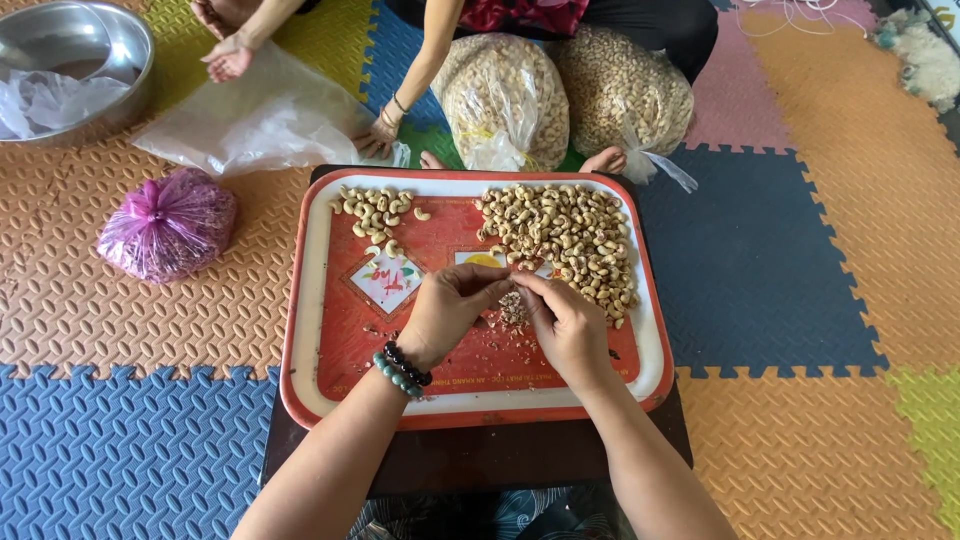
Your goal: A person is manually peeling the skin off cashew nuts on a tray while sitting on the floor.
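A: What are the fingers doing?

B: Fingertips of left hand [452, 305] and right hand [567, 325] meet mid-tray, both pinched shut on one small nut [515, 281] btwn them. Nut's mostly hidden by the fingers, can't make out more.

A: Under them?

B: Little heap of crumbs and skins [513, 310] on a red tray [310, 300] w/ a white rim. The tray sits on a dark low table [480, 455].

A: Nuts?

B: Two piles. Big pile [565, 240] far right of the tray, small pile [378, 212] far left. Too many to count.

A: Any label?

B: Diamond-shaped white patch [388, 280] in the tray's centre, left of the hands; a second one is half covered by nuts and fingers.

A: Packages?

B: Two clear bags of nuts [503, 100] beyond the tray, knotted. One pink bag [168, 225] tied shut, left on the mat. One flat clear plastic bag [262, 118] near it. One steel bowl [118, 45] top left, cut off by the edge, w/ plastic inside.

A: Anyone else?

B: Another person sits opposite, mostly cut off. One hand [378, 135] rests by the bags, other hand [228, 58] over the plastic.
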